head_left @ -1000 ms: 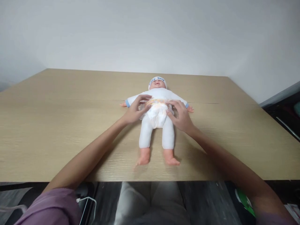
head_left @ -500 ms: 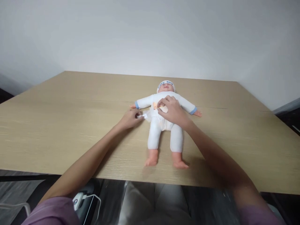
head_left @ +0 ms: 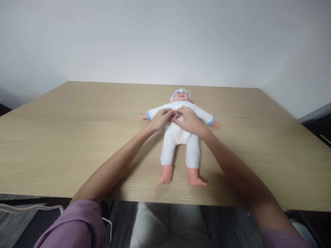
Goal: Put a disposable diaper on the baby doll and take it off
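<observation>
A doll point(head_left: 179, 104) lies on its back at the middle of a pale wooden table point(head_left: 77, 137), head toward the wall point(head_left: 165, 41), feet toward the person. It wears a white suit with blue cuffs and a white cap point(head_left: 180, 91) with lettering. A white diaper point(head_left: 177, 132) sits over the suit, around the hips, its front panel up between the 2 legs and over the belly.

The person's 2 hands meet at the doll's waist. The left hand point(head_left: 160, 120) comes in from the left, fingers bent and nearly closed, tips at the diaper's upper edge. The right hand point(head_left: 190, 120) curls over the other side, thumb and fingers close to a pinch. The 2 sets of fingertips almost touch; a bit of white shows there, but I cannot tell which hand, if either, grips it.

The wrapping looks mostly done: the diaper is under and around the doll. Closing the waist appears to be the step in hand. The fingers hide the front band, so whether either side is fastened cannot be told.
</observation>
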### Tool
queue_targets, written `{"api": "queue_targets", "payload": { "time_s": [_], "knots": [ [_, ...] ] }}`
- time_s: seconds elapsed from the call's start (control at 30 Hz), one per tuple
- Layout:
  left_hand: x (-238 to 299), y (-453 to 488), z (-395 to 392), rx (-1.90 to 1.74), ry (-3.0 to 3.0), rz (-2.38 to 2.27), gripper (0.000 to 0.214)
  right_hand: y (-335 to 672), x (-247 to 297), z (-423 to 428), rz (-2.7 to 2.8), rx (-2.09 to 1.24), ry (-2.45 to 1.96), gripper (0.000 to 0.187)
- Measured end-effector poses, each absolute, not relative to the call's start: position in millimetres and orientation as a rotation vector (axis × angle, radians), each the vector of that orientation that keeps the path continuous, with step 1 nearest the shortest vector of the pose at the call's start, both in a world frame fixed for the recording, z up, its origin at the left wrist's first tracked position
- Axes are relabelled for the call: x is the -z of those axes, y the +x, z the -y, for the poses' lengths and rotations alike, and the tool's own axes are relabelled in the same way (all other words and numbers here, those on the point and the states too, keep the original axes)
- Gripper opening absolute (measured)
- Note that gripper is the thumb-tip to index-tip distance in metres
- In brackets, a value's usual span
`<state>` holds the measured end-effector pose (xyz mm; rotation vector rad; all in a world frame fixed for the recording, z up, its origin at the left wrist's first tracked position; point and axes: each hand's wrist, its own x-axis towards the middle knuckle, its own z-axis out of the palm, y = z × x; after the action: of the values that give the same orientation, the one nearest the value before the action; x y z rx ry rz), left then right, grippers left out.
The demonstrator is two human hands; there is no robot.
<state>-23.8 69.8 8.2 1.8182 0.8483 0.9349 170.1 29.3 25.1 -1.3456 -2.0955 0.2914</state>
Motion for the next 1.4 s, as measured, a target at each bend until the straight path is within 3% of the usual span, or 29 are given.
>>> {"api": "queue_targets", "payload": {
  "time_s": [0.23,0.37,0.5,0.63,0.73,0.8,1.0,1.17,1.4],
  "knots": [
    [17.8,-30.7,-67.2,-1.074,1.716,-0.903,0.040,160.5,-1.3,-41.9,1.966,-0.123,-1.430,0.024],
    [29.1,-27.9,-54.6,-1.234,1.690,-1.048,0.037,158.6,-3.6,-38.8,1.824,-0.178,-1.388,0.010],
    [13.2,-31.5,-20.3,-1.351,1.788,-1.117,0.028,163.0,-19.3,-1.8,1.802,-0.055,-1.258,0.020],
    [-2.6,-50.7,23.7,-1.013,2.208,-0.819,0.031,178.1,-15.7,68.8,1.925,-0.226,-1.141,0.001],
    [0.2,-61.0,42.9,-0.636,2.400,-0.760,0.041,196.5,-1.0,102.5,2.069,-0.573,-1.225,0.006],
    [5.9,-61.1,45.6,-0.599,2.396,-0.908,0.042,207.1,5.9,105.5,2.046,-0.633,-1.322,0.008],
    [18.4,-39.7,33.2,-0.722,2.363,-1.175,0.045,207.8,12.4,87.8,1.951,-0.498,-1.505,0.023],
    [24.5,-32.6,30.9,-0.733,2.424,-1.150,0.047,196.5,28.8,97.9,2.040,-0.181,-1.474,0.014],
    [26.9,-39.4,36.0,-0.954,2.346,-1.012,0.025,191.4,33.5,107.5,1.999,-0.187,-1.479,0.022]
  ]
}}
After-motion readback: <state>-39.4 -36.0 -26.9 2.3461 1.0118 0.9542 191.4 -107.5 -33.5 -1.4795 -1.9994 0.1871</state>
